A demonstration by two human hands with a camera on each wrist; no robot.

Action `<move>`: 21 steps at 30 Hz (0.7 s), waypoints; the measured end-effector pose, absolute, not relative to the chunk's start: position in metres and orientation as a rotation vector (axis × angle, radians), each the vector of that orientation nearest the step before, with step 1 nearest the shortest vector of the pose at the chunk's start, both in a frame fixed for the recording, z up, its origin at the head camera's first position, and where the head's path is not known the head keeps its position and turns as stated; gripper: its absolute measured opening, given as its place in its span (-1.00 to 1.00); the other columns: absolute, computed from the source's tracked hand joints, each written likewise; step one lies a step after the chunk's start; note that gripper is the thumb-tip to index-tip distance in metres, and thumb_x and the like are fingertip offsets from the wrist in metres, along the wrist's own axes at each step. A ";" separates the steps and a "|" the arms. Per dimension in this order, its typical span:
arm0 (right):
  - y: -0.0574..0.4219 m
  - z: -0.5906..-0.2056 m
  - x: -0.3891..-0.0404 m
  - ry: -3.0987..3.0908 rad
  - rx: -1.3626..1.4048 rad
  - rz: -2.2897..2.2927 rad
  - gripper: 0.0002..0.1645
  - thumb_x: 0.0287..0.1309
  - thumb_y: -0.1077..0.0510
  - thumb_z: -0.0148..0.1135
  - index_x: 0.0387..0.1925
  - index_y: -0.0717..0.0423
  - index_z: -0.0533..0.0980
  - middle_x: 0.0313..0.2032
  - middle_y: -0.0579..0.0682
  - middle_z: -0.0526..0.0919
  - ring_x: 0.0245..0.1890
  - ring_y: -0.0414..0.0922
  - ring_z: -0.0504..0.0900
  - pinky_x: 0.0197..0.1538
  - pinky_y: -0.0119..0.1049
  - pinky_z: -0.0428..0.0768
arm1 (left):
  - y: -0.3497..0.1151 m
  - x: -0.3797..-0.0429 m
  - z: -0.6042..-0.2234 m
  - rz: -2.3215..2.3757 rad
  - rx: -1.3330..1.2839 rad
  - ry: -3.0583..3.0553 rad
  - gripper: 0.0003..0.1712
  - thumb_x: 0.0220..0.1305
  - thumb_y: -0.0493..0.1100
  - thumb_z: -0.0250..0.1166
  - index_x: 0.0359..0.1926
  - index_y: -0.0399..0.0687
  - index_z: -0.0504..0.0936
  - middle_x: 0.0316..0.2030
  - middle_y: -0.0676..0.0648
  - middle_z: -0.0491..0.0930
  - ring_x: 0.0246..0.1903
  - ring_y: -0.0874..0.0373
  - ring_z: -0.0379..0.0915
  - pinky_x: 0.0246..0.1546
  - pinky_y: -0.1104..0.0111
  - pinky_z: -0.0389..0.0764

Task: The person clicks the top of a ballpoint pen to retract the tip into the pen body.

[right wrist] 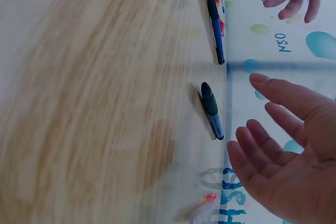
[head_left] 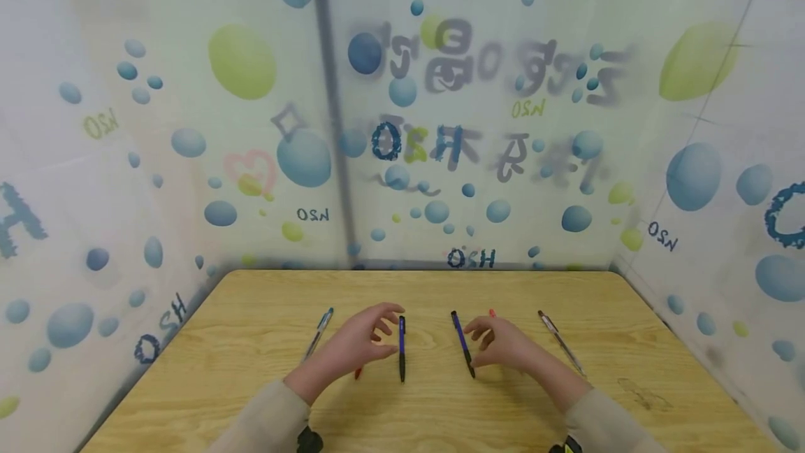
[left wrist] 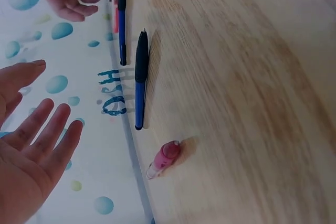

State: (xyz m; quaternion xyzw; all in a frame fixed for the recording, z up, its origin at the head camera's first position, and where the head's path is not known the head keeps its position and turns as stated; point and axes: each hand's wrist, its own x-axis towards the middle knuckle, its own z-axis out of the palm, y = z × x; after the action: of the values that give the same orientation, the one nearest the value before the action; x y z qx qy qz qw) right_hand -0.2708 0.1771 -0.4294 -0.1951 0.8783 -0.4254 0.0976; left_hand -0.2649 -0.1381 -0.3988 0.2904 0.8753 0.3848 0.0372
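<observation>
wood-grain tabletop (head_left: pixel 434 418): one blue-and-black ballpoint pen (head_left: pixel 402 351), beside left hand (head_left: pixel 363 338), fingers relaxed, parted; second blue-and-black ballpoint pen (head_left: pixel 462 342), beside right hand (head_left: pixel 502 344), likewise relaxed.

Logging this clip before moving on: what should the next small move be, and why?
Probably lower the right hand and pinch the nearest blue-and-black pen: the hand is open above the table, holding nothing, and close to that pen.

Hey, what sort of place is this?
Probably a small screened-off tabletop workspace, though I can't tell what building: a wood-grain table has several pens on it, and pale bubble-printed sheeting stands behind it and along both sides.
</observation>
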 end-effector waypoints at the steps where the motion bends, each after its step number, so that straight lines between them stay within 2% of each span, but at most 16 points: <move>1: 0.178 -0.428 -0.271 2.587 -0.603 -1.264 -0.38 -0.11 0.31 0.54 0.06 0.23 0.52 -0.08 0.10 0.55 -0.18 -0.01 0.55 -0.20 -0.12 0.61 | -0.136 -0.267 -0.400 1.153 0.895 2.706 -0.32 0.16 -0.26 0.44 0.29 -0.12 0.40 0.00 -0.09 0.54 -0.08 0.03 0.52 -0.10 0.17 0.60; 6: 0.180 -0.423 -0.267 2.533 -0.691 -1.280 -0.36 -0.05 0.29 0.51 0.11 0.25 0.49 -0.01 0.12 0.55 -0.10 0.04 0.53 -0.10 -0.04 0.59 | -0.129 -0.273 -0.403 1.051 0.879 2.769 -0.33 0.14 -0.21 0.46 0.27 -0.08 0.43 0.00 -0.14 0.55 -0.10 0.06 0.52 -0.10 0.16 0.59; 21: 0.179 -0.423 -0.249 2.379 -0.778 -1.278 -0.44 0.00 0.26 0.49 0.08 0.17 0.52 0.04 0.08 0.55 -0.06 0.06 0.49 -0.04 -0.03 0.55 | -0.115 -0.283 -0.418 0.678 0.837 2.864 -0.36 0.03 -0.11 0.54 0.13 -0.10 0.51 -0.24 -0.05 0.54 -0.31 0.15 0.49 -0.28 0.29 0.56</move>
State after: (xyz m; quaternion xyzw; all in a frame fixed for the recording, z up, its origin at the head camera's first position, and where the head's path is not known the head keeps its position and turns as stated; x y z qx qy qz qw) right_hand -0.2490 0.1788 -0.4234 -0.2730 0.8350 -0.4486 0.1646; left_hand -0.2830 -0.1147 -0.4175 0.2734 0.9352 0.2214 0.0406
